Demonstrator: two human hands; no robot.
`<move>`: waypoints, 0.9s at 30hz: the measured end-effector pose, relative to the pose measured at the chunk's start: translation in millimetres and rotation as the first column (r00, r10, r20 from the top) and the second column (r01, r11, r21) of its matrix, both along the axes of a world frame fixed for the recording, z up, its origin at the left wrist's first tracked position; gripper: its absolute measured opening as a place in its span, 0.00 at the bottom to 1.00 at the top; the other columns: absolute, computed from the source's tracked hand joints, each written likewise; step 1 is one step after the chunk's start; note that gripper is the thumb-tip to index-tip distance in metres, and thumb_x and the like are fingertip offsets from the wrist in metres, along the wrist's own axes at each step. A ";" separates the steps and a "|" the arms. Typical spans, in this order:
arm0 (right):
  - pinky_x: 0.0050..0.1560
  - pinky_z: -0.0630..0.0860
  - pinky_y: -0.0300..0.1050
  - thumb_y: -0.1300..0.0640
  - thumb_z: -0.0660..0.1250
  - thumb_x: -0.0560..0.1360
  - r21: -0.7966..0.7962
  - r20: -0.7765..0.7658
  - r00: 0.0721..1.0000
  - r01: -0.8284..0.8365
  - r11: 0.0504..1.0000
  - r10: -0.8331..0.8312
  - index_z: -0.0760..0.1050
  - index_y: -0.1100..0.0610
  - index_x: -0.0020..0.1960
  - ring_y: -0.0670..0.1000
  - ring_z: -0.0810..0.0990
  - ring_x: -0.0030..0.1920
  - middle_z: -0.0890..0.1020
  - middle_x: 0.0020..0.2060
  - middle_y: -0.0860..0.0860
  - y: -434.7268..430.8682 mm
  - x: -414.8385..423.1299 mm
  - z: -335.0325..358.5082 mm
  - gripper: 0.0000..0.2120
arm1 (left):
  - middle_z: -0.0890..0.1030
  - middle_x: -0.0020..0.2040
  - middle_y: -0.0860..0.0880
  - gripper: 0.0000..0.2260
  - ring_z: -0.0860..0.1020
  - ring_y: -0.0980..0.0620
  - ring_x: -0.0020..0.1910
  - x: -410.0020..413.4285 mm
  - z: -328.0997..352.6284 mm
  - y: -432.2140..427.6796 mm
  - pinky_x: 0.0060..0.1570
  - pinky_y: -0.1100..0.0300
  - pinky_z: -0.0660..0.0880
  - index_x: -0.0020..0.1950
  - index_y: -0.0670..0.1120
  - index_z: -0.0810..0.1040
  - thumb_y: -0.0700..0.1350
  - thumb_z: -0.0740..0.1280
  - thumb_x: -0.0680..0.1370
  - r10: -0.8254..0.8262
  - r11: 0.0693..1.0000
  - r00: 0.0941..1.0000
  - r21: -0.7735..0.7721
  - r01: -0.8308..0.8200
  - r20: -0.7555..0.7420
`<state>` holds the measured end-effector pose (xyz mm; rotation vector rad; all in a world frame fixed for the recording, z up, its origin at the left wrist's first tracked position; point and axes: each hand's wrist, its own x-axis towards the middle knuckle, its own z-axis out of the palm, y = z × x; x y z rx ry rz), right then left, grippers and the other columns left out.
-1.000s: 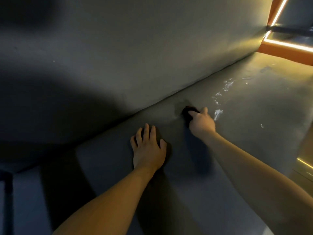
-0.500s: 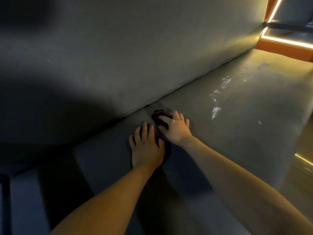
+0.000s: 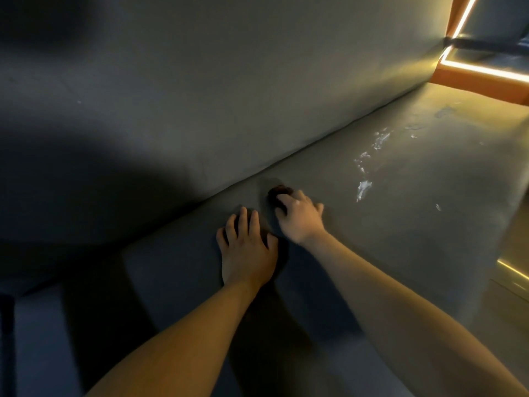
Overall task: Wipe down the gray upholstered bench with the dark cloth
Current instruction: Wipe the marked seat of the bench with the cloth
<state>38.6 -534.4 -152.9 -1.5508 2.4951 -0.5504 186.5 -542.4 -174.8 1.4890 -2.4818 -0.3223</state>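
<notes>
Fingers [image 3: 284, 199] of right hand [image 3: 300, 220] curl round dark cloth [image 3: 276, 192] on gray bench [image 3: 400, 230]; left hand [image 3: 247, 253] flat beside, fingers straight.

At the top right we see an orange panel [image 3: 481, 81] edged with a glowing light strip [image 3: 486, 70], a dark bar [image 3: 486, 47] crossing just behind it, and lower at the right edge a second bright line [image 3: 512, 269] on a shiny floor [image 3: 516, 250].
</notes>
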 end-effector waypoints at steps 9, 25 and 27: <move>0.68 0.60 0.65 0.52 0.55 0.82 0.033 -0.070 0.966 0.251 0.967 -0.249 0.69 0.53 0.70 0.62 0.68 0.66 0.70 0.64 0.56 -20.5 -37.8 1.7 0.18 | 0.47 0.83 0.49 0.29 0.44 0.45 0.81 0.2 0.2 -2.2 0.77 0.41 0.42 0.83 0.51 0.49 0.58 0.50 0.83 -0.006 1.000 1.000 0.030 0.006 -0.013; 0.68 0.57 0.66 0.52 0.55 0.82 0.075 -0.047 0.955 0.296 0.952 -0.293 0.71 0.50 0.70 0.61 0.68 0.66 0.70 0.63 0.56 -37.9 -37.2 9.1 0.18 | 0.47 0.83 0.49 0.33 0.43 0.48 0.81 1.8 0.3 -0.6 0.77 0.44 0.41 0.83 0.47 0.42 0.59 0.50 0.83 0.017 0.999 0.999 0.036 -0.015 -0.052; 0.68 0.56 0.66 0.53 0.55 0.81 0.078 -0.030 0.961 0.278 0.958 -0.276 0.72 0.52 0.69 0.61 0.70 0.65 0.71 0.61 0.56 -40.6 -24.0 8.9 0.18 | 0.47 0.83 0.49 0.33 0.43 0.48 0.81 0.5 -0.7 -0.7 0.77 0.44 0.40 0.83 0.48 0.41 0.59 0.51 0.83 0.016 0.999 0.998 0.038 -0.013 -0.066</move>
